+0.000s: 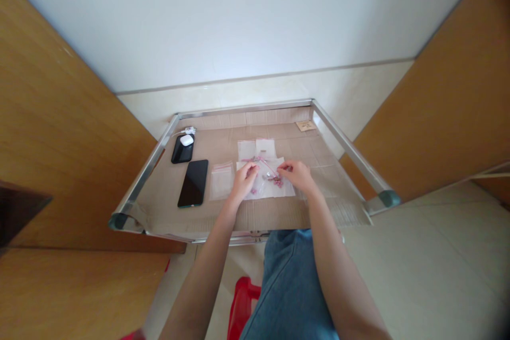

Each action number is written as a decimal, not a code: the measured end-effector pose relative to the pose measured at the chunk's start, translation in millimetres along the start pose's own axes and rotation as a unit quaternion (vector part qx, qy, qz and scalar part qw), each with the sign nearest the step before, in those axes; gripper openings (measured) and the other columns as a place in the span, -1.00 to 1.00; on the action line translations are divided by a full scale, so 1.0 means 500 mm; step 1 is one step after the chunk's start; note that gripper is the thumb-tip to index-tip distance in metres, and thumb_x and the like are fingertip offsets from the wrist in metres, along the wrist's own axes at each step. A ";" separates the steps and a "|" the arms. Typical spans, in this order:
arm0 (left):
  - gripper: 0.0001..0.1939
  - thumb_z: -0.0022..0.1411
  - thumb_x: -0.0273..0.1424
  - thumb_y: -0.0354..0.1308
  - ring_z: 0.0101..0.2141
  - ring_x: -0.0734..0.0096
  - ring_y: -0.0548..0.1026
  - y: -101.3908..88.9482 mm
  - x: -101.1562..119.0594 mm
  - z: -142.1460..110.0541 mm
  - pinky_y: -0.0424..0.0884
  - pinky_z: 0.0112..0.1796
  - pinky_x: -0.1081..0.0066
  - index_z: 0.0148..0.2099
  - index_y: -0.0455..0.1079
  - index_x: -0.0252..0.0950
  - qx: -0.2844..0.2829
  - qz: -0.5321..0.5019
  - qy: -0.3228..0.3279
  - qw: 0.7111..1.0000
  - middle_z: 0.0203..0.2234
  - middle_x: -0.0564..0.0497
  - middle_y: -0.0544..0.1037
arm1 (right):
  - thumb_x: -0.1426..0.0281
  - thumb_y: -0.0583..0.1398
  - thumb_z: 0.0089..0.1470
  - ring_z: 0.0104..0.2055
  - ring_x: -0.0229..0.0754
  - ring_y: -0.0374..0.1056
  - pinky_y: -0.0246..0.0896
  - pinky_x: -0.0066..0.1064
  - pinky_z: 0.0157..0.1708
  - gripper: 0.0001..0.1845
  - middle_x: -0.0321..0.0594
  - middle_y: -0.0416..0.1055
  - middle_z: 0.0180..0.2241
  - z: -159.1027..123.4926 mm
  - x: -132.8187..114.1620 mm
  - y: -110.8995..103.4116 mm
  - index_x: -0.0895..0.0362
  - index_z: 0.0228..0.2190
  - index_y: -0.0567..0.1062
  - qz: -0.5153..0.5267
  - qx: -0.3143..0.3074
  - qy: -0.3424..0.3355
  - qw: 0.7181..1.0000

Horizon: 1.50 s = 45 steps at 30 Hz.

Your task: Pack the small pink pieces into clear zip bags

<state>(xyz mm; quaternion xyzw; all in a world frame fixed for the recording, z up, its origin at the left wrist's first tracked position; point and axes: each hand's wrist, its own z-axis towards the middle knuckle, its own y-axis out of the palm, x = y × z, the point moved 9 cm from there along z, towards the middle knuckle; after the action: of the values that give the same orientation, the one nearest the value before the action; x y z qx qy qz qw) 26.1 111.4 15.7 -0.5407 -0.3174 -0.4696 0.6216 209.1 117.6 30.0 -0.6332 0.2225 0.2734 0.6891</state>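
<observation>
My left hand (244, 180) and my right hand (297, 176) are close together above a clear plastic bag (287, 188). Both sets of fingers pinch inward at a thin pink beaded strand (261, 160), which runs between the hands. A small cluster of pink beads (277, 182) lies on the bag just below my right fingertips. Two more clear zip bags (257, 149) sit just beyond the hands, and another (221, 181) lies to the left. Fingers hide part of the strand.
A black phone (193, 183) lies left of the bags, beside a second phone (182, 150) with a white earbud case (186, 140) and cable (189, 130). Cardboard (279, 133) lines the metal-framed table (245, 108). Wooden panels flank it. My denim-covered legs (289, 287) and a red stool (242, 308) are below.
</observation>
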 end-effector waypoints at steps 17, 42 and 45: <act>-0.80 0.23 -0.29 -0.03 -0.44 0.45 0.37 0.003 -0.003 0.001 0.23 -0.38 0.48 -0.34 0.32 -0.27 -0.007 0.001 0.003 1.000 -0.52 0.09 0.40 | 0.26 0.18 -0.06 -0.37 -0.20 0.36 0.19 -0.41 -0.32 -0.77 -0.20 0.52 -0.42 0.005 -0.029 0.021 0.15 -0.47 0.55 0.190 -0.057 -0.060 0.978; -0.82 0.22 -0.30 -0.03 -0.45 0.46 0.34 0.002 0.000 0.000 0.20 -0.38 0.48 -0.35 0.30 -0.28 -0.005 -0.011 0.012 1.000 -0.54 0.10 0.36 | 0.25 0.17 -0.07 -0.26 -0.11 0.34 -0.02 -0.22 -0.16 -0.80 -0.26 0.52 -0.38 -0.008 0.007 -0.001 0.02 -0.43 0.58 -0.074 -0.032 0.006 0.997; -0.82 0.22 -0.31 -0.03 -0.45 0.46 0.34 0.002 0.001 0.001 0.20 -0.39 0.48 -0.36 0.30 -0.28 -0.004 -0.007 0.011 1.000 -0.54 0.10 0.36 | 0.25 0.18 -0.08 -0.25 -0.10 0.34 -0.03 -0.22 -0.16 -0.80 -0.25 0.51 -0.39 -0.008 0.007 -0.001 0.02 -0.44 0.58 -0.078 -0.035 0.011 0.996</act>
<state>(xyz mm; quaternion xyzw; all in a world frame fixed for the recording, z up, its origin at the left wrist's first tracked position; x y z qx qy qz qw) 26.9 111.5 15.8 -0.5352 -0.3126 -0.4815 0.6197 212.2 113.8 27.5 -0.6755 0.1703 0.2190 0.6832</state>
